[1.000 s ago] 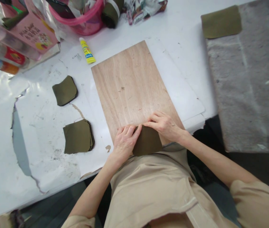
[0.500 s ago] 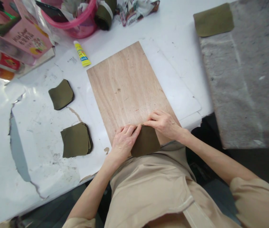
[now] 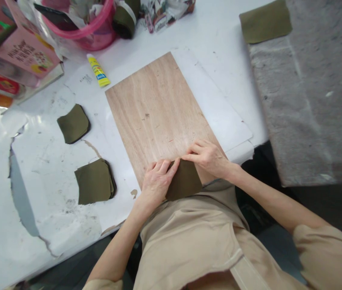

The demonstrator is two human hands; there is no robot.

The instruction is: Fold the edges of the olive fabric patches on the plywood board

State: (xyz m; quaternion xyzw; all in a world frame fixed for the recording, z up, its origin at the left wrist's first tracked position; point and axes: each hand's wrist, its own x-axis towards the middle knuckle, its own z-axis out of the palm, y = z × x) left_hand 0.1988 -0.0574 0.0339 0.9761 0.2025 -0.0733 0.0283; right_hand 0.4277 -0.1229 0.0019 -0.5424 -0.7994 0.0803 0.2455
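An olive-green fabric piece (image 3: 186, 181) lies over the near edge of a wooden board (image 3: 159, 108), close against my apron. At its upper left corner my left hand (image 3: 157, 177) presses down, fingers bent and thumb along the top edge. My right hand (image 3: 209, 159) pinches the same top edge, its fingertips almost meeting my left thumb. Part of the fabric is hidden under my left hand. Two stacks of similar olive pieces rest left of the board: a larger stack (image 3: 94, 183) and a smaller one (image 3: 74, 124) beyond it.
A yellow glue tube (image 3: 98, 71) lies past the board's far left corner. Behind it stand a pink basket (image 3: 98, 34) and a pink box (image 3: 27, 54). At right, a grey covered surface (image 3: 310, 100) carries another olive piece (image 3: 266, 22). The white table covering (image 3: 50, 181) is torn.
The view has shifted slightly, so the table's things appear a little further left. Both hands stay at the fabric's top edge, nearly unmoved.
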